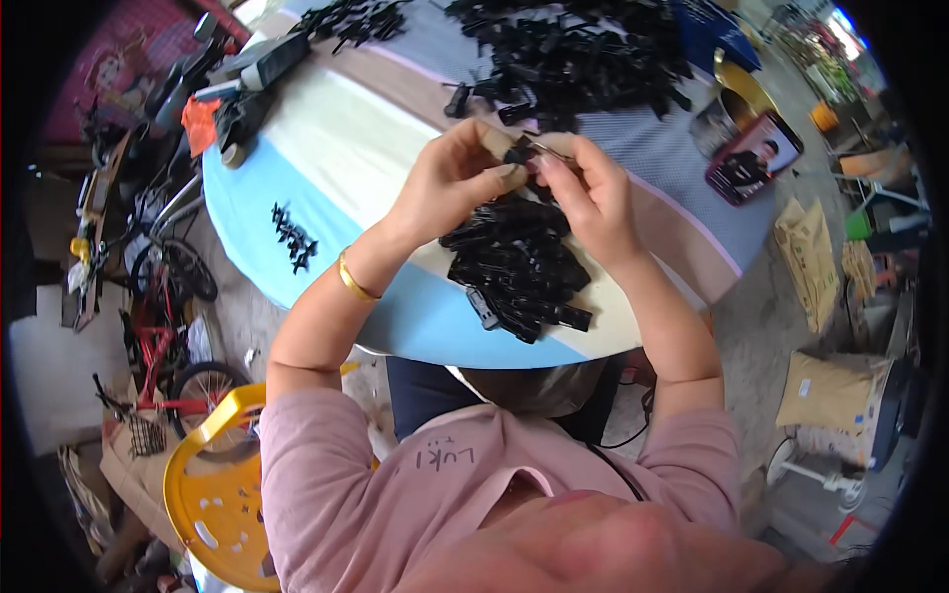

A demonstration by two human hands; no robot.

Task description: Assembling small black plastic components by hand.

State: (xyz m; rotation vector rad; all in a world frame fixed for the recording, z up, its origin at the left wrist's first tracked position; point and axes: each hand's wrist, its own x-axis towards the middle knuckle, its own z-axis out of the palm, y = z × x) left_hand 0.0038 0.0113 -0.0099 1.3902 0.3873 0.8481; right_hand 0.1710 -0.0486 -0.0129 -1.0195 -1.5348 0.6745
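Observation:
My left hand (447,183) and my right hand (596,198) meet above the middle of the table, fingers pinched together. Between them is a small black plastic piece (518,154), partly hidden by the fingertips. A thin strip (550,149) shows at the right fingers; its kind is too small to make out. Some fingers seem to have pale coverings. Right below the hands lies a pile of long black plastic parts (519,262), with a greyish one at its near left edge. Beyond the hands spreads a larger heap of black plastic parts (578,59).
The round table bears a striped cloth (336,128). Small black pieces (294,237) lie at its left, more black parts (351,22) at the far left. A phone (754,158) leans against a metal cup (720,124) at right. A yellow chair (219,494) stands near left.

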